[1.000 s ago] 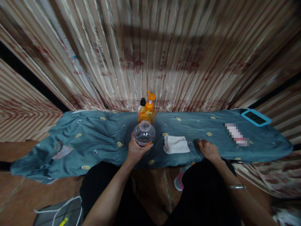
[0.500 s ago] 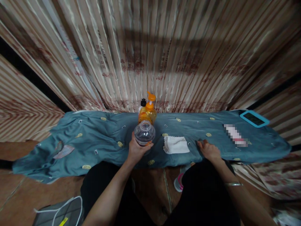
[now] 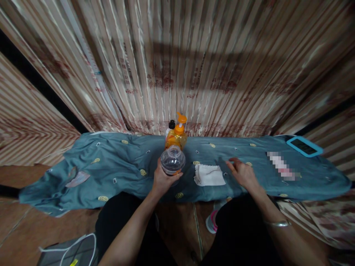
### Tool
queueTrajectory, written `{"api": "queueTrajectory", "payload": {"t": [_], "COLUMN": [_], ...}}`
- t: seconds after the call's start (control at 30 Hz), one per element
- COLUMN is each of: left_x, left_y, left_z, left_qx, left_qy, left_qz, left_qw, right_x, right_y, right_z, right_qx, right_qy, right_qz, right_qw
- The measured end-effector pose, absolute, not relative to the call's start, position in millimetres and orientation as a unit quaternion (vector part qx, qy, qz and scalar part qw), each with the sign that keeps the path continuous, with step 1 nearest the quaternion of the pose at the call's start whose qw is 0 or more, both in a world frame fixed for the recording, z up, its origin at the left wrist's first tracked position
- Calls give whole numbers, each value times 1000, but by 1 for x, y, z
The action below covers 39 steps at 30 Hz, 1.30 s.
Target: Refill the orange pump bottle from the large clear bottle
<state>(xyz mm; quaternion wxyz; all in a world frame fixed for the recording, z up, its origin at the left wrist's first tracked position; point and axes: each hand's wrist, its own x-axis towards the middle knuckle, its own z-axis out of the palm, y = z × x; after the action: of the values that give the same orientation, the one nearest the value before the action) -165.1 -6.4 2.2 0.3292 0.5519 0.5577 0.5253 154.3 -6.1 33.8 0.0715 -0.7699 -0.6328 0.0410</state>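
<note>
Clear jar [image 3: 173, 162]'s got a fat round see-through body and a narrower neck, with the left hand [image 3: 163, 180] wrapped round it. Underneath is the teal-covered bench [image 3: 124, 155]; can't tell if they touch. The jar blocks the orange pump bottle [image 3: 177, 138]'s lower part. White cloth [image 3: 210, 175]'s to the right, black-capped bottle [image 3: 171, 125] half hidden behind the pump. Right hand [image 3: 242, 175] looks empty, fingers loosely spread, less curled and nearer the cloth than half a second ago.

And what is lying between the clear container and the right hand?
In the head view, a white cloth lies on the teal cover between the clear container and the right hand.
</note>
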Motion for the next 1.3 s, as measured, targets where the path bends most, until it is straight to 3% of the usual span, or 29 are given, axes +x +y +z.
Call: {"api": "queueTrajectory", "payload": {"t": [0.13,0.27,0.63,0.9,1.3], "left_x": [-166,-168,-168,-167,-167], "left_y": [-5,-6,-9,3,10], "left_z": [-1,-1,-3,1,-4], "left_qx": [554,559,559,542,554], "left_qy": [562,558,549,558,562], "left_qz": [520,514,521,531,531], "left_qw": [327,335,340,337,309], "right_x": [94,39,-8,44,124], "right_y": [27,68,100,67,16], "right_z": [75,103,108,135,126], "right_qx": [-631,-519,-502,-534,-637], "right_qy": [-719,-758,-794,-750,-686], "right_qz": [95,99,38,-9,-17], "right_qw": [274,382,341,391,352]}}
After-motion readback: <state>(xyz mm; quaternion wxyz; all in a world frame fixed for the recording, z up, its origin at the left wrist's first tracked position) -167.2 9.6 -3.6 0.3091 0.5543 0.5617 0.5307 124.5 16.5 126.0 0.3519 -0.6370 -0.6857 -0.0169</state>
